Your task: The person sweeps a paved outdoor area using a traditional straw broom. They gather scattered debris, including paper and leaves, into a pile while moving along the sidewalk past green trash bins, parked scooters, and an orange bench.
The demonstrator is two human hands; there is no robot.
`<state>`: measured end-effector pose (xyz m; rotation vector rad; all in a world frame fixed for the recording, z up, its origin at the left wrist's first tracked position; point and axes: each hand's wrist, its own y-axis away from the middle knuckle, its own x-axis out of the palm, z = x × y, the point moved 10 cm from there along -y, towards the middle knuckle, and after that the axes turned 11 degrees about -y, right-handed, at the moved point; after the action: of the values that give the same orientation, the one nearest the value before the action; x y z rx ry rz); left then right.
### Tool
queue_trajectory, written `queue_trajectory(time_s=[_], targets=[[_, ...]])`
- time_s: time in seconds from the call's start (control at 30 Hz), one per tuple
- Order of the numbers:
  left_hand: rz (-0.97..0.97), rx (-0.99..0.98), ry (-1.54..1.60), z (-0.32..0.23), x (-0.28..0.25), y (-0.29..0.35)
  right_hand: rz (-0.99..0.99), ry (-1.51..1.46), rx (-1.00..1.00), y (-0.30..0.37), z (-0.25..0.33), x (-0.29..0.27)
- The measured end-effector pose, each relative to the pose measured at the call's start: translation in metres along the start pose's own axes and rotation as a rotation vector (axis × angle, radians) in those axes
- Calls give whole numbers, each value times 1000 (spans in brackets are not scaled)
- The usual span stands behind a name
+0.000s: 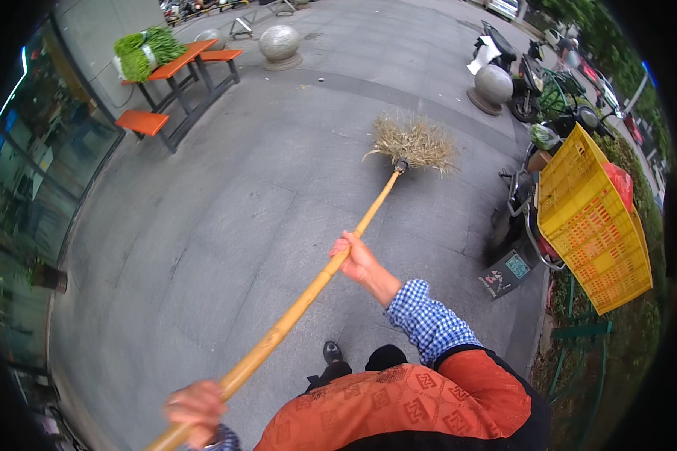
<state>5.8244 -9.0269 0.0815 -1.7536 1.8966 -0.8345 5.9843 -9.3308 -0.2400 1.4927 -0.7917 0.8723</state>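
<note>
A broom (284,325) with a long bamboo handle runs slantwise from the lower left up to a bushy straw head at upper centre. My right hand (356,258) is wrapped round the middle of the handle. Lower down, near the handle's rear end, my left hand (196,412) grips it too, slightly smeared by motion. The straw bristles are spread out over the grey paving ahead of me; whether they press on the ground I cannot tell. Blue checked sleeves cover my forearms.
An orange picnic table (182,60) bearing bundled greens (144,54) stands at far left beside a glass front. Stone balls (280,45) line the far side. On the right, a yellow crate (594,225) sits on a parked scooter by a hedge, with another scooter (525,83) farther off.
</note>
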Motion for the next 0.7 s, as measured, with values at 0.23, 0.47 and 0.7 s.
queue_trajectory(time_s=[0.23, 0.47, 0.7], targets=[[14, 251, 464, -26, 59, -139, -106, -116, 216, -39, 20, -27], [-90, -70, 273, 149, 259, -148, -203, -153, 31, -200, 294, -6], [67, 31, 277, 195, 378, -229, -141, -142, -144, -218, 473, 123]])
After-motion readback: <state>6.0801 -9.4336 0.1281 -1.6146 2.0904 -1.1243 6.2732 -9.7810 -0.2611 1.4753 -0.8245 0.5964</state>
